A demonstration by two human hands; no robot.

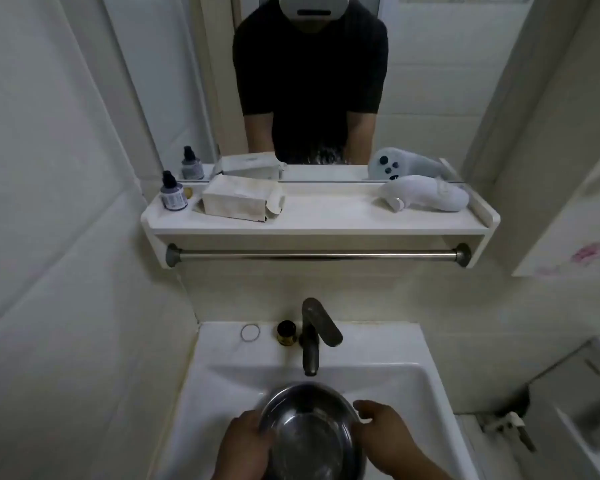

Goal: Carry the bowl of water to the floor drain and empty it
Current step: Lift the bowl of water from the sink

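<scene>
Bowl (309,431) between both hands (383,441).

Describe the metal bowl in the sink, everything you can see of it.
The bowl is round, of shiny, dark-reflecting metal that looks like stainless steel, with a thin rolled rim. It sits upright over the white sink, just below the faucet spout. Its inside glistens, seemingly with water, though the level is hard to judge. The left hand grips its left rim; the right hand holds its right edge. Its near side is cut off by the frame.
</scene>
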